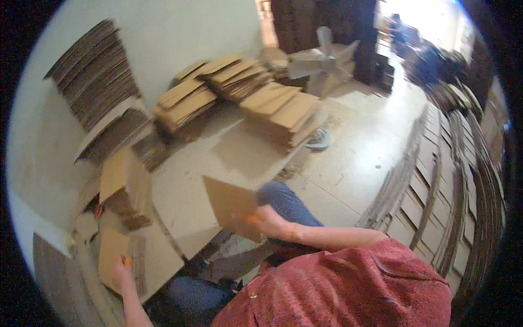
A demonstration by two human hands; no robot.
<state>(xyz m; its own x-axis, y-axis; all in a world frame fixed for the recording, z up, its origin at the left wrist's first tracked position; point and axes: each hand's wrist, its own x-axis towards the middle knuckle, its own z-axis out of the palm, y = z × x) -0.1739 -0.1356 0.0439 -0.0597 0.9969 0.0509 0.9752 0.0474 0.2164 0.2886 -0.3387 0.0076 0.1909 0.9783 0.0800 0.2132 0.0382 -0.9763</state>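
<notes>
A flat brown cardboard piece (224, 200) hangs tilted above my right knee, at the front edge of the table. My right hand (271, 220) is closed on its right edge, and something orange shows at the fingers. At the lower left, my left hand (122, 270) grips the edge of another cardboard piece (113, 252) on top of a low stack; orange also covers a fingertip there. Just beyond that hand stands a taller stack of folded cardboard (122, 182). Motion blurs both hands somewhat.
Several cardboard stacks (280, 106) line the far side of the pale table (188, 163). Darker cardboard piles (95, 73) lean by the left wall. A fan with pale blades (327, 62) stands beyond. Long rows of cardboard (430, 185) cover the floor at right.
</notes>
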